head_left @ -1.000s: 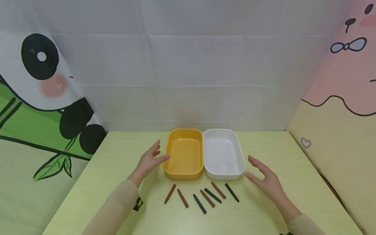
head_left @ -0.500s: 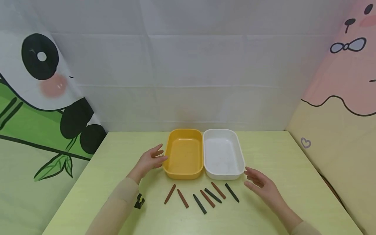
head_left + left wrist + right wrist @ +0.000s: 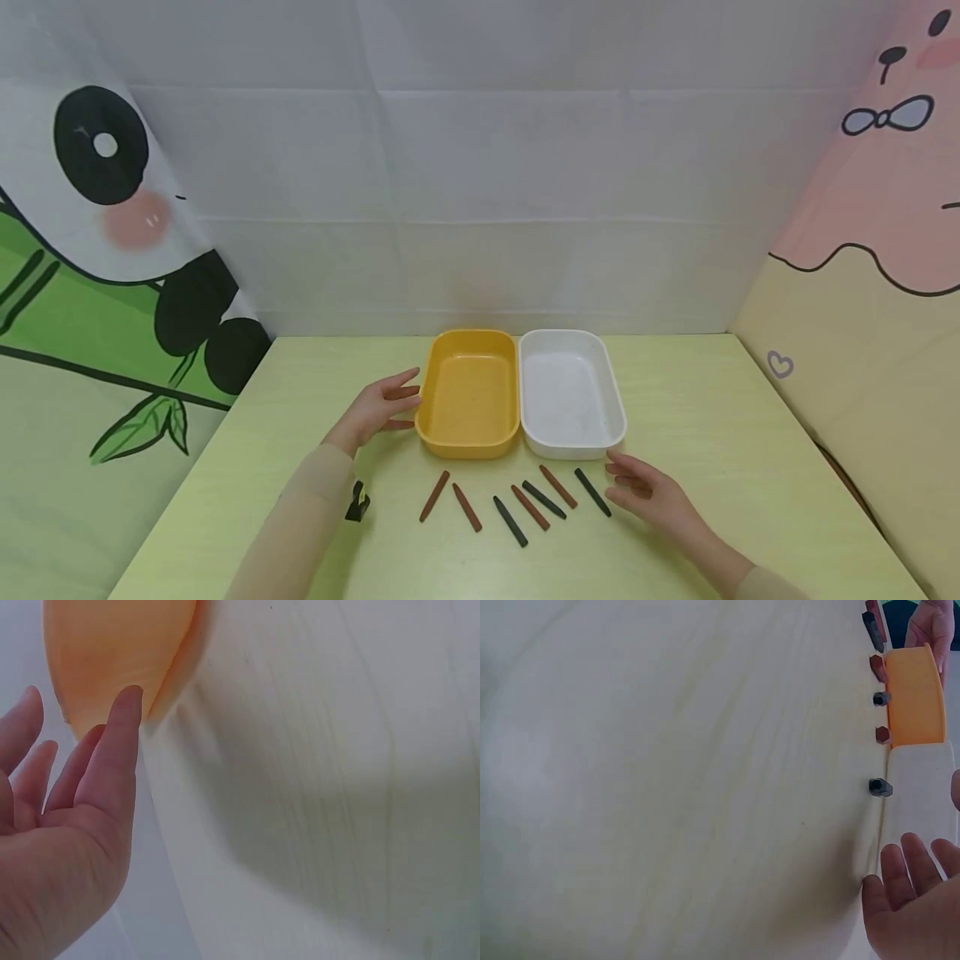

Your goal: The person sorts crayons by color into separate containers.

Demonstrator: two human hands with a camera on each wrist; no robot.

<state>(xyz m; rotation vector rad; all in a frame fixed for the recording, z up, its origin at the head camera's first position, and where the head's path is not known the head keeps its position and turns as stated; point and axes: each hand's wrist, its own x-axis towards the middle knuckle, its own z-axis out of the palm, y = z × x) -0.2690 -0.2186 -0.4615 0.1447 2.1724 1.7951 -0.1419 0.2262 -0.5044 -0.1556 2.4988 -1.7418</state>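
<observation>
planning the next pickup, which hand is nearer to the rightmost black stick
Right. The right hand is just to the right of the rightmost black stick; the left hand is much farther off, at the left side of the yellow tray.

Rm for R hand nr side of crayons, trays block behind

Lettering, brands, numbers: none were legible in the head view or either wrist view. Sole sign noted: a small purple heart outline, which stood on the cream lower part of the wall covering at the right of the head view.
</observation>
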